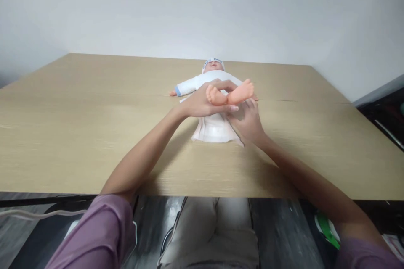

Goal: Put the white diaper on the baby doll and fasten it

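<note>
A baby doll (214, 75) in a white long-sleeved top with blue cuffs and a printed headband lies on its back, its head away from me. Its bare feet (241, 92) are raised towards me. My left hand (200, 101) is closed around the lower legs, thumb on the near side. A white diaper (216, 131) is spread under the doll's bottom, its near end flat on the table. My right hand (248, 122) is at the diaper's right side, fingers bent and seemingly gripping its edge; the raised feet and left hand partly hide those fingertips.
The wide wooden table (78, 143) reaches back to a pale wall (158, 8), its front edge just before my lap. A dark object (385, 111) stands beyond the right edge. Below are a cable (41, 215) at left and a green-and-white item (327, 229) at right.
</note>
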`<state>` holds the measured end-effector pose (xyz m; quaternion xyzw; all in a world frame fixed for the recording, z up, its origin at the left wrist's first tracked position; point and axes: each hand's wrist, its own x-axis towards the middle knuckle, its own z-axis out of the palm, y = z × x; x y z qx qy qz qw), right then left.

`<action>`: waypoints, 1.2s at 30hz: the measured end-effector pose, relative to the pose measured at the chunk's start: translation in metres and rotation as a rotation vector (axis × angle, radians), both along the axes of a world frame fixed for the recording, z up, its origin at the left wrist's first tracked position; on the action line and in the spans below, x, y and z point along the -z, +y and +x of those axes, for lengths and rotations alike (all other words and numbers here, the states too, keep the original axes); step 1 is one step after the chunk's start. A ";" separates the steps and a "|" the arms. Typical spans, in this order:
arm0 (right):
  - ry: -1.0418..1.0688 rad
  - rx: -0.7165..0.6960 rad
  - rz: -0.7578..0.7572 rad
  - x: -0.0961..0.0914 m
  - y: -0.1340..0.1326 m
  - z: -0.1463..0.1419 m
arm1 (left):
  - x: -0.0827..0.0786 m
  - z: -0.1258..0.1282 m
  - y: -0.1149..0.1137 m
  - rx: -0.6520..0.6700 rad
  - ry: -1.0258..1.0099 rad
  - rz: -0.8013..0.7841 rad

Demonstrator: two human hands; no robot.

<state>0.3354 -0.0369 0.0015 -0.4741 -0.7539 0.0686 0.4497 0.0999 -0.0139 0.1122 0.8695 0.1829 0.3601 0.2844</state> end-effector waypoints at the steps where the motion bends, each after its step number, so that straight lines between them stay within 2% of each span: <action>1: 0.025 -0.009 0.066 -0.004 -0.006 -0.002 | 0.004 0.001 -0.003 0.014 0.000 0.024; 4: 0.078 -0.127 0.190 -0.018 -0.016 -0.006 | 0.013 -0.001 -0.010 0.036 -0.020 0.090; 8: -0.030 -0.346 0.181 -0.026 -0.017 0.012 | 0.024 -0.029 -0.017 0.025 0.031 0.156; 11: -0.224 -0.415 0.209 -0.016 -0.009 0.040 | 0.043 -0.062 -0.017 0.027 0.158 0.223; 14: -0.394 -0.427 0.210 0.004 -0.002 0.062 | 0.070 -0.091 -0.017 -0.018 0.285 0.249; 17: -0.488 -0.446 0.228 0.017 -0.002 0.069 | 0.095 -0.110 -0.018 -0.041 0.318 0.237; 20: -0.546 -0.431 0.253 0.019 -0.007 0.067 | 0.107 -0.120 -0.019 -0.020 0.356 0.237; 27: -0.648 -0.439 0.327 0.012 -0.013 0.064 | 0.107 -0.126 -0.024 -0.006 0.434 0.224; 36: -0.593 -0.502 0.197 0.007 -0.015 0.060 | 0.095 -0.120 -0.035 -0.033 0.485 0.217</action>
